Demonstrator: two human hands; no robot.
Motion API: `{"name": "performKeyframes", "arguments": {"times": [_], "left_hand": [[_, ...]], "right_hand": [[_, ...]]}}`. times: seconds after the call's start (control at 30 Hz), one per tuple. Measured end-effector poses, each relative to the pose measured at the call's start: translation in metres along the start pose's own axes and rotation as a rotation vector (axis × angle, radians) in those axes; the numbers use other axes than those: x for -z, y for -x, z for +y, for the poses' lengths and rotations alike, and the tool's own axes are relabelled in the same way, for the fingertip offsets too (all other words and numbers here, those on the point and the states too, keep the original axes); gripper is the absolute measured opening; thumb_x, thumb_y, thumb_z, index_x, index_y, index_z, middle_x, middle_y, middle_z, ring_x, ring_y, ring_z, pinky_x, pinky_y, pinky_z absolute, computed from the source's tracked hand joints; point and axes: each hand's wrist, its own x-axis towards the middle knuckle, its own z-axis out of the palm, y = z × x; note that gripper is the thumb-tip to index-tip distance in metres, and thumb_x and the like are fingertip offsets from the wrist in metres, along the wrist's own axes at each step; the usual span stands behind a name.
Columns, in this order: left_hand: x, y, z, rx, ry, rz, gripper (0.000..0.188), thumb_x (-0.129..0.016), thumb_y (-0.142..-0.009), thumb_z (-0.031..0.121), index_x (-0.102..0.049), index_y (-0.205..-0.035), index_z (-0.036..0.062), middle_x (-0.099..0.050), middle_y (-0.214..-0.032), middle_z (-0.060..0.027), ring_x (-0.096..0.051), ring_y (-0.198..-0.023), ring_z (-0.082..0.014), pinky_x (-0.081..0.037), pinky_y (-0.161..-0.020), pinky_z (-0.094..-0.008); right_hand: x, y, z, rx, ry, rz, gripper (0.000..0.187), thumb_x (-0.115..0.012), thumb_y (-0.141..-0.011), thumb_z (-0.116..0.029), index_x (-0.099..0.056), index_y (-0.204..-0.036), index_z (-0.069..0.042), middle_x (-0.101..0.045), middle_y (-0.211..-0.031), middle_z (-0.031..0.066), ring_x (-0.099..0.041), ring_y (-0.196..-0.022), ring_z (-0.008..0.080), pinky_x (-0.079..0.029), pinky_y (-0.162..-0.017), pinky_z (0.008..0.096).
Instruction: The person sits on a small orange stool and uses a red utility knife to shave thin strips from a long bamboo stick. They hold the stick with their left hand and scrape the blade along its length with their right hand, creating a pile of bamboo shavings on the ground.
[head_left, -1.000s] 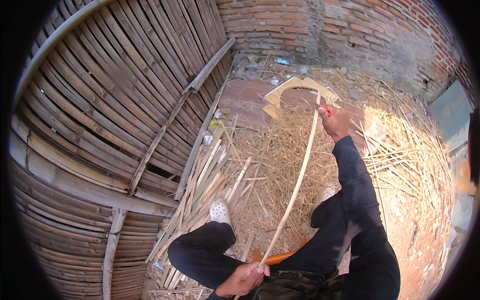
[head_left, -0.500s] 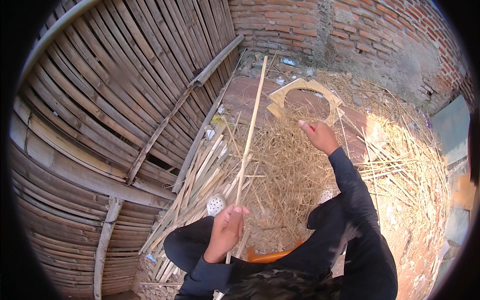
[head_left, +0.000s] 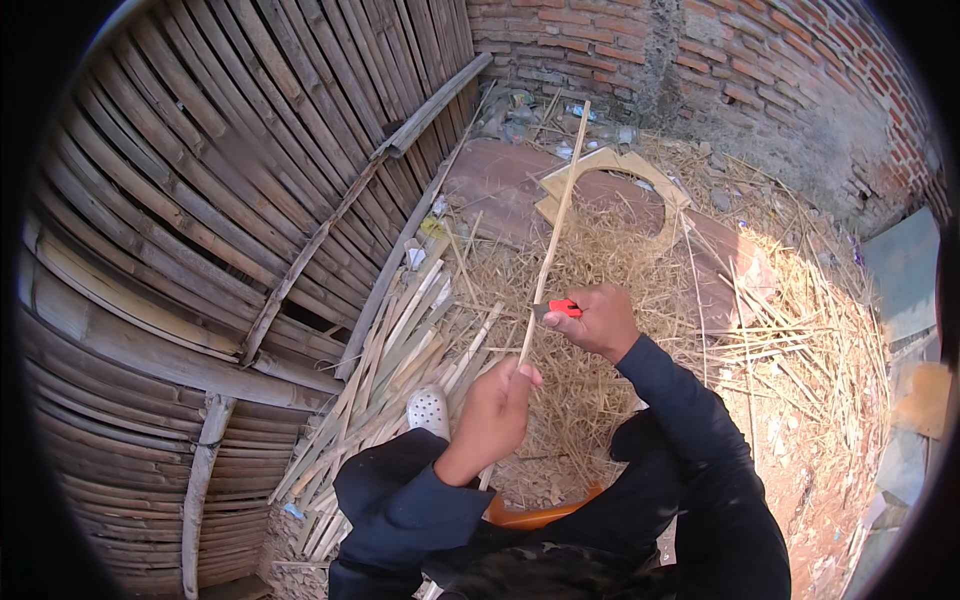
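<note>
A long, thin bamboo strip point(head_left: 558, 225) slants up and away from my lap, its far end near the brick wall. My left hand point(head_left: 497, 415) is closed around its lower part. In my right hand point(head_left: 603, 322) is a small red-handled knife point(head_left: 563, 307), with the fingers wrapped round the handle. Its short dark blade meets the strip just beyond my left hand. Pale shavings point(head_left: 625, 390) lie heaped on the ground beneath and beyond both hands.
Cut bamboo strips point(head_left: 395, 375) lie at the left, beside a slatted bamboo wall point(head_left: 230, 200). Ahead, a yellowish board with a round cutout point(head_left: 672, 190) rests on a brown sheet point(head_left: 490, 185). A brick wall point(head_left: 740, 60) closes the back. Something orange point(head_left: 545, 518) shows beneath me.
My right hand has come back toward me and left, bringing the knife against the strip. My left hand has moved up and right, and the strip's far end has swung right.
</note>
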Motion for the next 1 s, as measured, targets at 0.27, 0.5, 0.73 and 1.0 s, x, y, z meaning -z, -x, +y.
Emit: {"name": "performKeyframes", "arguments": {"times": [0.27, 0.5, 0.73, 1.0], "left_hand": [[0.002, 0.004, -0.001, -0.052, -0.06, 0.015, 0.023, -0.043, -0.1, 0.018, -0.056, -0.088, 0.0039, -0.037, -0.058, 0.0072, -0.032, -0.053, -0.0018, -0.027, -0.048, -0.0228], [-0.002, 0.007, -0.001, -0.067, -0.125, 0.0, 0.023, -0.044, -0.1, 0.018, -0.055, -0.087, 0.0036, -0.037, -0.058, 0.0059, -0.033, -0.054, -0.0027, -0.028, -0.049, -0.0239], [-0.013, 0.024, 0.002, 0.009, -0.039, -0.156, 0.022, -0.044, -0.1, 0.019, -0.055, -0.088, 0.004, -0.034, -0.058, 0.0068, -0.03, -0.054, -0.0026, -0.026, -0.048, -0.0238], [0.015, 0.019, -0.004, -0.013, 0.032, 0.072, 0.024, -0.043, -0.101, 0.019, -0.059, -0.092, 0.0043, -0.034, -0.059, 0.01, -0.028, -0.053, 0.0013, -0.021, -0.048, -0.0206]], "right_hand": [[-0.001, -0.004, -0.015, 0.115, 0.008, 0.038, 0.054, -0.065, -0.073, -0.063, -0.061, -0.055, -0.012, -0.054, -0.049, 0.0097, -0.055, -0.043, 0.03, -0.043, -0.042, 0.0391], [-0.018, -0.015, 0.02, 0.105, 0.052, 0.128, 0.062, -0.061, -0.072, -0.071, -0.058, -0.054, -0.011, -0.052, -0.047, 0.0087, -0.056, -0.044, 0.0286, -0.043, -0.043, 0.0386], [0.005, -0.041, 0.116, -0.623, 0.139, 0.208, 0.071, -0.045, -0.085, -0.07, -0.059, -0.058, -0.006, -0.057, -0.053, 0.0149, -0.059, -0.052, 0.036, -0.044, -0.049, 0.0446], [0.012, -0.013, 0.058, -0.325, -0.109, 0.15, 0.072, -0.043, -0.086, -0.069, -0.054, -0.056, -0.004, -0.049, -0.05, 0.0158, -0.055, -0.049, 0.0343, -0.04, -0.047, 0.0422]]}}
